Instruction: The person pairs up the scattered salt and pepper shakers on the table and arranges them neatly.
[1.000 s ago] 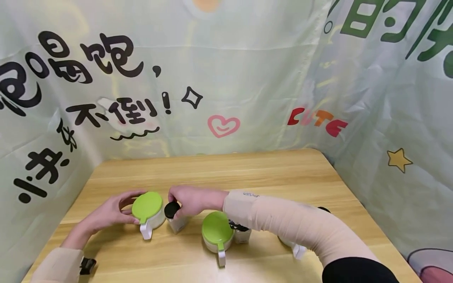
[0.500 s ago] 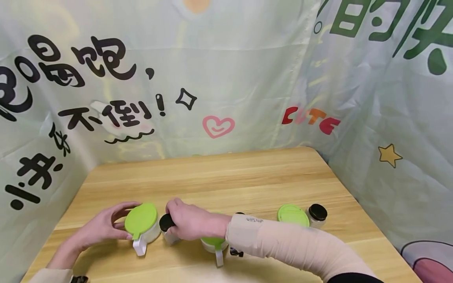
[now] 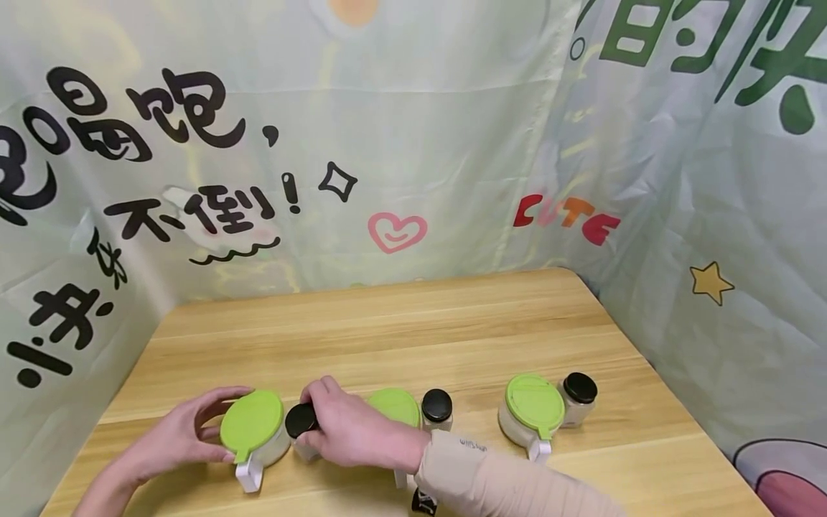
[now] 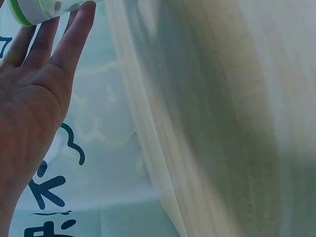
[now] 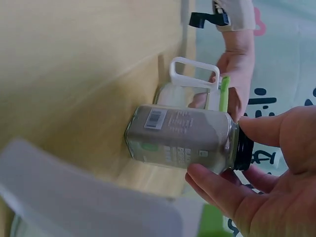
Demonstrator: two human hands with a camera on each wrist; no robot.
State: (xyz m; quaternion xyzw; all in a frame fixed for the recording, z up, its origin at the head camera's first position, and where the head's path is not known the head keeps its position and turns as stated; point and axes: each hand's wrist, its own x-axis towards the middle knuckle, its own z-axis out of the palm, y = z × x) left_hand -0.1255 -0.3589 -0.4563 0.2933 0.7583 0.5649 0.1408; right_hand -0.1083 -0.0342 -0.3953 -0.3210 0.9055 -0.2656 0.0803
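Observation:
My left hand point(image 3: 184, 431) holds the left side of a round clear seasoning jar point(image 3: 253, 425) with a green lid and white handle, thumb toward the front and fingers behind. In the left wrist view its fingertips touch the jar's side point(image 4: 47, 11). Just right of it, my right hand point(image 3: 352, 431) grips a small square glass spice jar point(image 5: 180, 136) by its black cap point(image 3: 301, 420). Grey-brown powder and a printed label with a barcode show on this jar. The two jars stand side by side, close together.
Behind my right wrist is a second green-lidded jar point(image 3: 395, 403), partly hidden, beside a black-capped jar point(image 3: 437, 406). Farther right stands another such pair, a green-lidded jar point(image 3: 533, 402) and a black-capped jar point(image 3: 579, 391). Printed cloth point(image 3: 478, 143) surrounds the wooden table point(image 3: 388, 323).
Both hands have moved toward the table's near side with the left green-lidded jar and the spice jar. My right forearm has dropped lower, uncovering the jars at the middle and right.

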